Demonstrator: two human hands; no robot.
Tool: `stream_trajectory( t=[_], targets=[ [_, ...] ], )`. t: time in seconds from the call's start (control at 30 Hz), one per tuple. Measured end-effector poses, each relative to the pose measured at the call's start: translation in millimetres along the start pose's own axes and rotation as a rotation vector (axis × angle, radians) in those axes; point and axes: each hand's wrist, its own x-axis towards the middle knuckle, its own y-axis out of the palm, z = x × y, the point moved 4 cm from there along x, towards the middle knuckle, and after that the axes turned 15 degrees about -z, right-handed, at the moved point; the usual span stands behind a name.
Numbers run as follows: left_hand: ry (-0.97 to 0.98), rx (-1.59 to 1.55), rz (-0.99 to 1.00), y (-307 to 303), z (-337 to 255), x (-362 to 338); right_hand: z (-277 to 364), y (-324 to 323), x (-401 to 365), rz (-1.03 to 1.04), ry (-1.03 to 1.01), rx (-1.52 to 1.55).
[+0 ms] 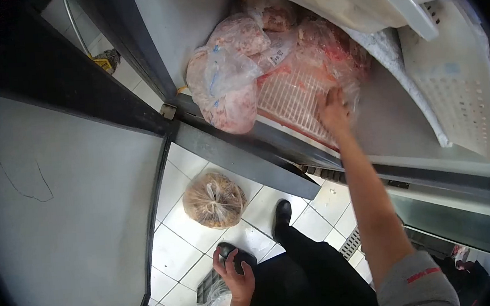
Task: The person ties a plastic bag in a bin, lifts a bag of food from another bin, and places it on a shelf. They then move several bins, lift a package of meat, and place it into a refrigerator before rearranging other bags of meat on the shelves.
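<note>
Inside an open cold cabinet, my right hand [334, 110] reaches down to a white grid tray [292, 94], at the edge of clear plastic around red meat [328, 45]. Its fingers look spread, though slightly blurred, and the fingertips touch or hover over the plastic. To the left of the tray lie plastic bags of pale pink frozen meat [225, 88], which hang over the cabinet's front edge. My left hand [235, 275] is low, above the floor near my shoe, with its fingers curved apart and nothing in them.
A tied bag of brown food [214, 200] rests on the tiled floor [174, 239]. An open door [71, 212] fills the left side. A grey crate with clear plastic [210, 296] is beside my left hand. White perforated panel [458, 78] at right; mop [105, 61] behind the door.
</note>
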Motion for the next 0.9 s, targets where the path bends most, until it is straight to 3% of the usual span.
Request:
stream_trajectory(
  t=[0.07, 0.13, 0.2, 0.3, 0.37, 0.47, 0.53, 0.6, 0.67, 0.77, 0.87, 0.9],
  targets=[
    [-0.024, -0.025, -0.018, 0, 7, 1, -15, 4, 41, 0.221, 0.005, 0.029],
    [-0.038, -0.015, -0.021, -1, 10, 6, -41, 37, 83, 0.222, 0.088, -0.061],
    [-0.044, -0.013, -0.026, -2, 12, 12, -65, 65, 107, 0.054, -0.009, 0.059],
    [-0.031, -0.025, -0.027, -2, 14, 14, -50, 59, 110, -0.179, -0.248, 0.142],
    [-0.004, -0.059, -0.018, 1, 12, 18, -50, 56, 105, -0.151, -0.32, 0.068],
    [-0.016, -0.166, 0.059, 9, 9, 18, -58, 74, 109, 0.106, -0.36, -0.091],
    [0.0, -0.183, 0.104, 14, 2, 16, -39, 39, 84, 0.213, -0.485, -0.108],
    [-0.005, -0.23, 0.157, 19, -13, 24, -1, -48, 22, 0.034, -0.113, 0.098],
    [0.046, -0.245, 0.173, 22, -24, 39, 0, -53, -23, -0.042, -0.258, -0.185],
    [0.159, -0.284, 0.131, 26, -42, 80, -28, -19, -63, -0.075, -0.326, -0.011],
    [0.295, -0.293, -0.032, 29, -64, 132, -13, -52, -73, 0.125, -0.263, -0.003],
    [0.338, -0.266, -0.064, 29, -74, 148, -10, -55, -69, 0.094, -0.331, 0.069]
  ],
)
